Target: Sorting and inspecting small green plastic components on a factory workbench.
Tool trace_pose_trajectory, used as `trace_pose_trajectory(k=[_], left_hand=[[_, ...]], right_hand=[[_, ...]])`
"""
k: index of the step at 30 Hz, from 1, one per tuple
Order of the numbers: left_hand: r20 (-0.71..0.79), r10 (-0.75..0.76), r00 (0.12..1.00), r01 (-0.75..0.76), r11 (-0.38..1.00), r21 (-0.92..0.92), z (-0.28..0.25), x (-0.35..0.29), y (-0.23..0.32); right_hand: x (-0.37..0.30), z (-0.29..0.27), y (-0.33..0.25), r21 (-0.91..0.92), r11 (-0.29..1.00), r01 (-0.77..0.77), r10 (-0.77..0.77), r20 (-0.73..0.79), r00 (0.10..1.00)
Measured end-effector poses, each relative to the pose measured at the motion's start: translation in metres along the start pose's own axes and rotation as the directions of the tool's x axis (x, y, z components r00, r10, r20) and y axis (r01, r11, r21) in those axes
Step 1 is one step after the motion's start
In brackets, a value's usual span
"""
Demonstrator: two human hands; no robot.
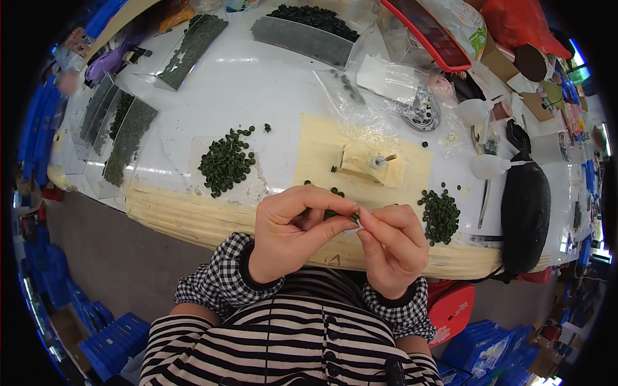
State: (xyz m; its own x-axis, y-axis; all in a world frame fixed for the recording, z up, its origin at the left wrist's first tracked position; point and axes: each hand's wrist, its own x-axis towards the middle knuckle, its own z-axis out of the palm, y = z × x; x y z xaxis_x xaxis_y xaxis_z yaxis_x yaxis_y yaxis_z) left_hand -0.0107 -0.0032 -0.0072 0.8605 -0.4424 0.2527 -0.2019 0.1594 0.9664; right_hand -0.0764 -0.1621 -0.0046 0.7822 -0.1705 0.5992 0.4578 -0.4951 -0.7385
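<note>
At the near edge of the table my left hand [286, 228] and my right hand [396, 248] meet, thumbs and forefingers pinched together. Between the fingertips sits a small dark green piece [355, 217], mostly covered, so its exact shape is hard to make out. A few more green pieces [336, 192] lie just behind my left fingers. Farther back stands a block wrapped in yellowish tape [360, 162] with a short peg [390, 157] sticking out. One pile of small round dark green pieces [225, 164] is to the left; another pile [441, 217] lies beside my right hand.
Clear trays of green pieces [193, 51] stand at the back and left. Plastic bags [354, 96], a phone in a red case [431, 35], white squeeze bottles [486, 167], tweezers [485, 204] and a black pouch [526, 215] crowd the right. A red stool [452, 312] is below.
</note>
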Motion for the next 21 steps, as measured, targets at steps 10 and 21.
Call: trace_pose_trajectory(k=[10,21], left_hand=[[0.009,0.061,0.998,-0.061,0.997,0.05,0.0005,0.0007,0.0017],[-0.006,0.061,0.998,-0.061,0.998,0.029,0.0015,0.0,0.0002]], right_hand=[[0.0003,-0.0003,-0.002,-0.008,1.0,-0.028,0.028,0.012,1.0],[0.0002,-0.0001,-0.0017,-0.007,1.0,-0.029,0.03,0.017,0.999]])
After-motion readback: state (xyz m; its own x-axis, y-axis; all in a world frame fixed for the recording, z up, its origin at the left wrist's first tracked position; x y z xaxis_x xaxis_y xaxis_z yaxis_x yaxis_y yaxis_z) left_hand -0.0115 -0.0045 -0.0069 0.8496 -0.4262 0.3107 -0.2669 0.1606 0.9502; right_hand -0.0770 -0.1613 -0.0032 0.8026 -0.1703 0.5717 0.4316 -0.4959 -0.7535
